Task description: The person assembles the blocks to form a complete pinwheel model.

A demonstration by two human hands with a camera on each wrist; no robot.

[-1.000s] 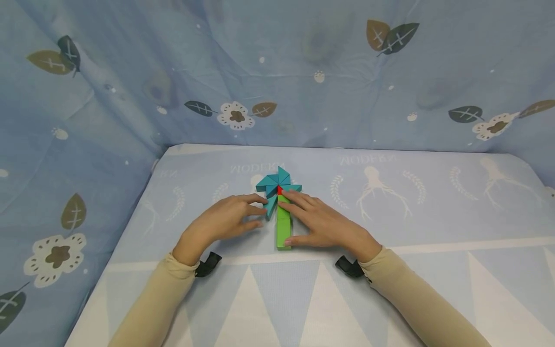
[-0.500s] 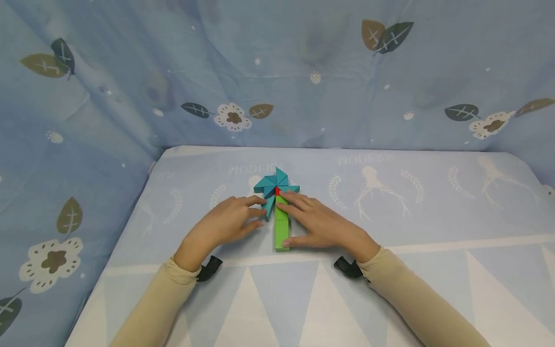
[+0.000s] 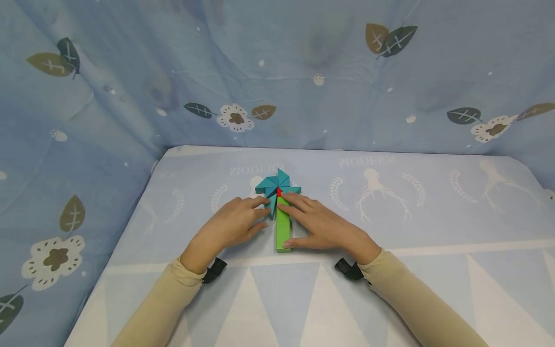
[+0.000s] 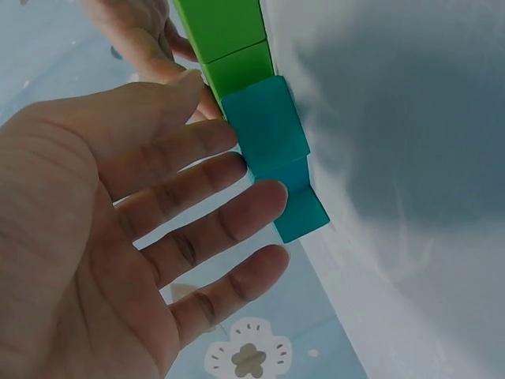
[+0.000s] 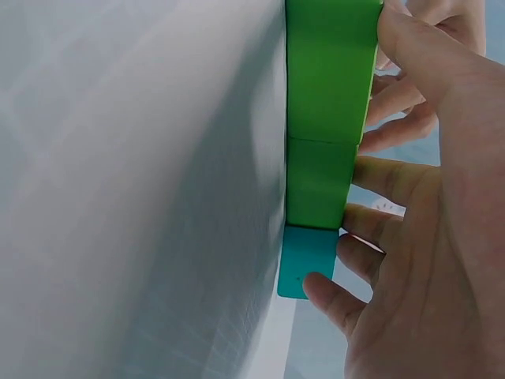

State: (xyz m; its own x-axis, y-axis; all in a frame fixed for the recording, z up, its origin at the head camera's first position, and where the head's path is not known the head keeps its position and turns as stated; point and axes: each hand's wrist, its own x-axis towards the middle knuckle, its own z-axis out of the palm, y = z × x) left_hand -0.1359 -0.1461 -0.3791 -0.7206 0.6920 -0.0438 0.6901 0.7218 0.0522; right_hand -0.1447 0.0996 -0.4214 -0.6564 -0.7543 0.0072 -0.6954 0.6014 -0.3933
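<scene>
Teal triangular blocks lie in a pinwheel shape on the table, with a small red block just below their centre. Under it runs a column of green blocks. My left hand touches the lower-left teal block with its fingertips, fingers extended, as the left wrist view confirms at that block's side. Along the right side of the column lies my right hand, its fingers spread. In the right wrist view its thumb is at the lower green block and its fingertips reach a teal block.
The table is covered by a pale blue patterned cloth. Behind it and at the left hangs a blue curtain with leaves and flowers. Black wrist straps sit below both wrists.
My left hand has shifted slightly to the right, and the lower-left teal block has moved closer to the green column. My right hand stays nearly still.
</scene>
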